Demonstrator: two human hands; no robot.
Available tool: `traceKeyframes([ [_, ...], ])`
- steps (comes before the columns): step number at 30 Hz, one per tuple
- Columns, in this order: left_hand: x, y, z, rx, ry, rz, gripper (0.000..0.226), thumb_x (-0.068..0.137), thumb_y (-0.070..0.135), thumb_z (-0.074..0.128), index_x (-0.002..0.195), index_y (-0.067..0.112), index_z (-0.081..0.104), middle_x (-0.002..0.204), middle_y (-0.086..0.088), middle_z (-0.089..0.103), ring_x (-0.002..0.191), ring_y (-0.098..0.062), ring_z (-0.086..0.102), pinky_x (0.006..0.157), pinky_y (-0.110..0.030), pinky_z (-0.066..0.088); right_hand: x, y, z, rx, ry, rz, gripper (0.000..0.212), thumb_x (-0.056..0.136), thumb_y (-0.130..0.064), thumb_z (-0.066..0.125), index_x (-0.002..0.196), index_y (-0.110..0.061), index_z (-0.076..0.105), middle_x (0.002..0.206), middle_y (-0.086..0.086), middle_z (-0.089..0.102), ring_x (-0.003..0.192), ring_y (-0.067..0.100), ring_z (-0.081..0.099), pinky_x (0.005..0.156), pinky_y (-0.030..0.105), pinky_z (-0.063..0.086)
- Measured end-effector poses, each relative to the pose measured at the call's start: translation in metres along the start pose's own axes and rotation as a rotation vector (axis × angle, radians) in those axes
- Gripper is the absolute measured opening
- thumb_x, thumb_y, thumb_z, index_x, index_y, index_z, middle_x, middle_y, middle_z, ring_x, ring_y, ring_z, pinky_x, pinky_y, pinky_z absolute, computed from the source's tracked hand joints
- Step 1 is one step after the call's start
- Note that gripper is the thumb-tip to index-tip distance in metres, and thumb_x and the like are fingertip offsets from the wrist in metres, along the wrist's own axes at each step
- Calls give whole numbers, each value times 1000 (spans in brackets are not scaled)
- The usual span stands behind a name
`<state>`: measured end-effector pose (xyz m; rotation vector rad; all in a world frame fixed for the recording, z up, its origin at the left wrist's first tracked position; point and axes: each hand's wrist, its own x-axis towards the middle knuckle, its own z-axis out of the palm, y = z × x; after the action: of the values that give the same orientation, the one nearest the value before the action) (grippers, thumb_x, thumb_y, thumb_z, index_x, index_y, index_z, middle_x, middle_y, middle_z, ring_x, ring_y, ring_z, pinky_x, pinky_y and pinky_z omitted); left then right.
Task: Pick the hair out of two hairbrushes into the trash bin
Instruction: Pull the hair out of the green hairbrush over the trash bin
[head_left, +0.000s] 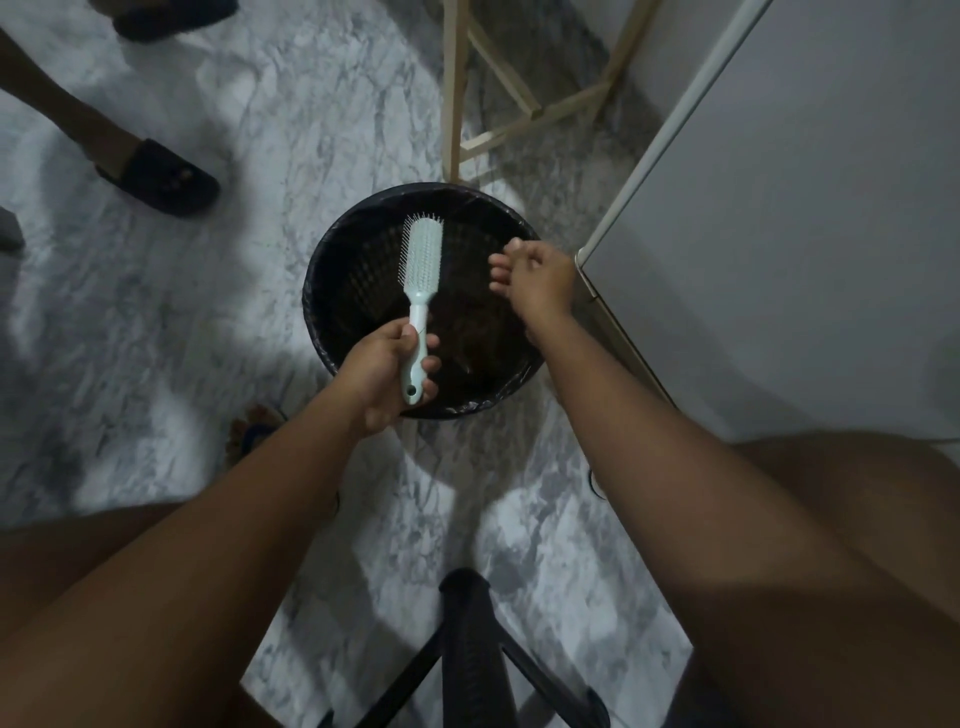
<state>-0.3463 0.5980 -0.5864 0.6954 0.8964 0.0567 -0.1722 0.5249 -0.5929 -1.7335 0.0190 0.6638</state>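
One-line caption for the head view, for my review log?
Left hand holds a pale hairbrush by its handle over the black trash bin; right hand hovers beside it, fingers bunched.

pale mint hairbrush (422, 270), black bin (332, 291), grey-veined marble floor (260, 130)

You have a pale mint hairbrush (422, 280) that looks like smooth, slightly glossy plastic, with fine pale bristles. Below it, the trash bin (332, 291) is black woven-pattern plastic, lined with a thin, shiny black bag crinkled over its rim. The floor (208, 312) under you reads as polished grey-white marble. The stand (457, 104) behind the bin is bare, matt pale wood.
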Motion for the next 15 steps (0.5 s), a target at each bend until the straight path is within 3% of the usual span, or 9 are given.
traceKeyframes([
  [2,0,0,-2,10,16,-14,22,106,13,34,112,13,55,92,-3,56,61,-12,47,49,-24,40,-4,4,1,-103,-179,13,19,103,-15,50,109,-3,63,103,11,72,81,13,67,67,28,60],
  [4,0,0,-1,12,18,-32,23,105,13,34,113,14,56,92,-3,58,61,-12,47,48,-23,40,-10,10,6,-173,-341,7,33,96,-19,64,124,-2,60,113,10,70,95,15,68,75,31,61],
  [6,1,-1,3,20,15,-48,24,105,14,34,115,14,56,91,-3,58,60,-12,47,47,-23,39,-13,16,13,-239,-396,-68,43,85,-24,77,121,-6,66,109,7,74,100,15,71,84,34,61],
  [8,2,-2,6,11,11,-59,24,105,15,34,117,14,55,90,-3,58,60,-12,47,47,-23,39,-12,17,19,-325,-337,-167,32,79,-27,82,105,-10,76,96,4,77,92,13,73,88,33,60],
  [10,2,-1,6,-10,17,-67,24,105,16,34,117,15,55,87,-2,57,59,-12,47,46,-23,39,-10,15,23,-423,-280,-237,20,81,-27,80,93,-11,79,91,0,78,85,8,72,82,21,57],
  [12,3,-1,4,-21,34,-74,22,105,16,35,114,14,55,85,-2,55,59,-12,46,46,-23,38,-10,12,24,-473,-263,-256,17,86,-25,75,89,-9,79,85,1,76,74,4,69,68,7,50],
  [15,5,1,3,-10,55,-95,18,103,19,37,110,14,53,83,-2,54,57,-11,45,44,-22,36,-6,13,24,-462,-244,-196,22,95,-19,64,86,-2,74,81,7,75,65,8,69,57,10,50],
])
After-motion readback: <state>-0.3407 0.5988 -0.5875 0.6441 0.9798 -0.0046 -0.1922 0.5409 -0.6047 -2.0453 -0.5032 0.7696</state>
